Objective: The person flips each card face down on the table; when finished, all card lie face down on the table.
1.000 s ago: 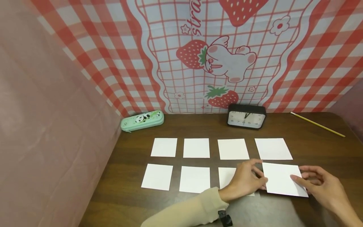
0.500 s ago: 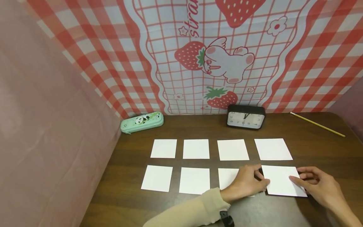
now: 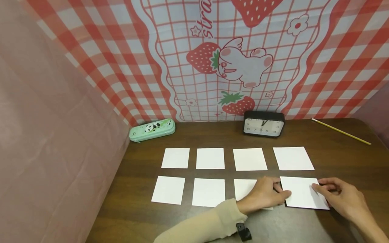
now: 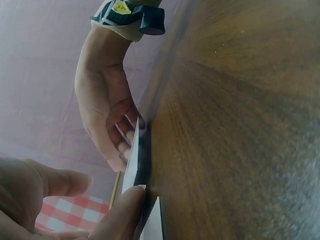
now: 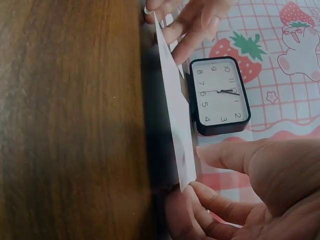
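Observation:
At the right end of the front row, both hands hold a square white card (image 3: 304, 194) close over the wooden table. My left hand (image 3: 263, 195) pinches its left edge, thumb on top. The right hand (image 3: 347, 198) grips the right edge, its thumb over the upper face and the other fingers at the side. Seen edge-on in the right wrist view, the card (image 5: 175, 115) has a dark shadow beneath it. Behind it lies another white card (image 3: 293, 158). A cream card (image 3: 243, 188) in the front row is partly hidden by my left hand and sleeve.
Several more white cards lie flat in two rows to the left, such as one front card (image 3: 168, 190). Along the back are a green panda pencil case (image 3: 152, 130), a black alarm clock (image 3: 263, 124) and a yellow pencil (image 3: 341, 131). A strawberry-print cloth (image 3: 188, 81) hangs behind.
The held card has come down slightly toward the table, with both hands staying on it. My left hand has shifted a little down and right in the head view.

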Available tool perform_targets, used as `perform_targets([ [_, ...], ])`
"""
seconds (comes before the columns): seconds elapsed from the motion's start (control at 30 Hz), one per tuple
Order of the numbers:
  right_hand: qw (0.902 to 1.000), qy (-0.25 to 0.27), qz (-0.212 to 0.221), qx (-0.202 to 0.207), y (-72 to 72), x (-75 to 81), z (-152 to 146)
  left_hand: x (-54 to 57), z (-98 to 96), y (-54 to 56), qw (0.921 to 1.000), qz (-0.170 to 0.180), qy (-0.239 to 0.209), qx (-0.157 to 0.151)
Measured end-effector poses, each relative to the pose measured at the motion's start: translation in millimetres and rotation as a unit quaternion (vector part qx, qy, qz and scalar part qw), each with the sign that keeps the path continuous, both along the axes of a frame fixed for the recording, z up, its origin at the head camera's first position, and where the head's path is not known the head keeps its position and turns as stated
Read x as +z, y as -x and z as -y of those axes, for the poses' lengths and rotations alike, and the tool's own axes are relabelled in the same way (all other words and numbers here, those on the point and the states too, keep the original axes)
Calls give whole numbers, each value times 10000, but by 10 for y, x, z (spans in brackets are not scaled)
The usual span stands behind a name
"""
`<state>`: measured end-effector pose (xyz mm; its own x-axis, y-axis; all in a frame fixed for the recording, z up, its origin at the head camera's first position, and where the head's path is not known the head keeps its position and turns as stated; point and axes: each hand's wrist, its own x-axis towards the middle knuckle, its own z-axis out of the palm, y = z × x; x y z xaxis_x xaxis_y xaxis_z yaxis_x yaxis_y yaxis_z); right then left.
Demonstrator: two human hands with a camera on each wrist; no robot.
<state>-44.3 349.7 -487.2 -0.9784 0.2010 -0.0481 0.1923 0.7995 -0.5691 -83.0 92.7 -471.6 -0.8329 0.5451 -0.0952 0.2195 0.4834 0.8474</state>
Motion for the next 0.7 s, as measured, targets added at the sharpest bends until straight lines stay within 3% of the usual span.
perform_targets([
  [0.23,9991,-13,401,145,6,62,-40,-10,-19,18,9994,-205,280,80],
  [0.37,9992,-128,336,191,13,70,-48,7,22,-5,9996,-96,259,85],
  [0.5,9994,-279,125,189,16,82,-12,27,160,-26,9995,48,-260,-142],
  [0.63,9990,-346,-136,237,9,131,83,60,377,-5,9963,-37,-775,-356],
  [0.7,9983,-357,-302,343,10,159,140,83,499,20,9961,-249,-775,-349],
])
